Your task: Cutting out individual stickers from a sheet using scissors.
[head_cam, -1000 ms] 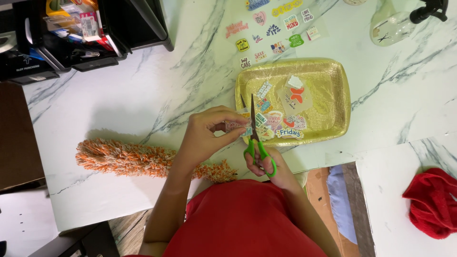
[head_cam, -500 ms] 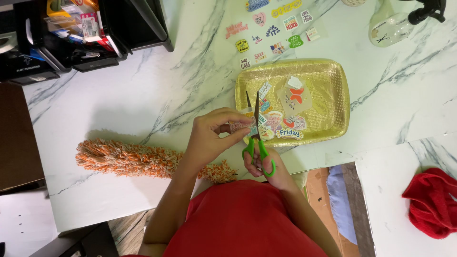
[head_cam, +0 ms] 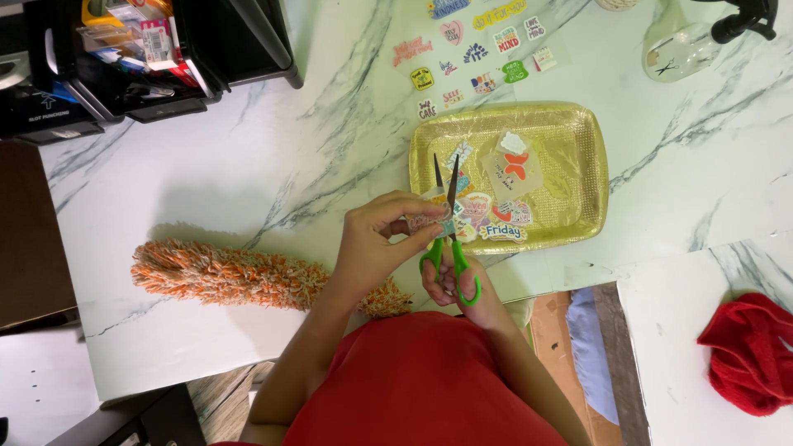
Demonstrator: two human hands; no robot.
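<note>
Glossy marble-look surface (head_cam: 206,198); on it a shiny gold foil tray (head_cam: 591,177); left of the tray, a shaggy orange duster (head_cam: 231,277); green plastic-handled scissors (head_cam: 450,248) with metal blades.

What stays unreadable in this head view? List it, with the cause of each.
- Small sticker piece pinched by the left hand: mostly covered by fingers, design unclear.
- Right hand in the green-handled scissors: largely hidden behind the handles and left hand.
- Clear spray bottle: cut off by the top edge.
- Red cloth bundle: cut off by the right edge.
</note>
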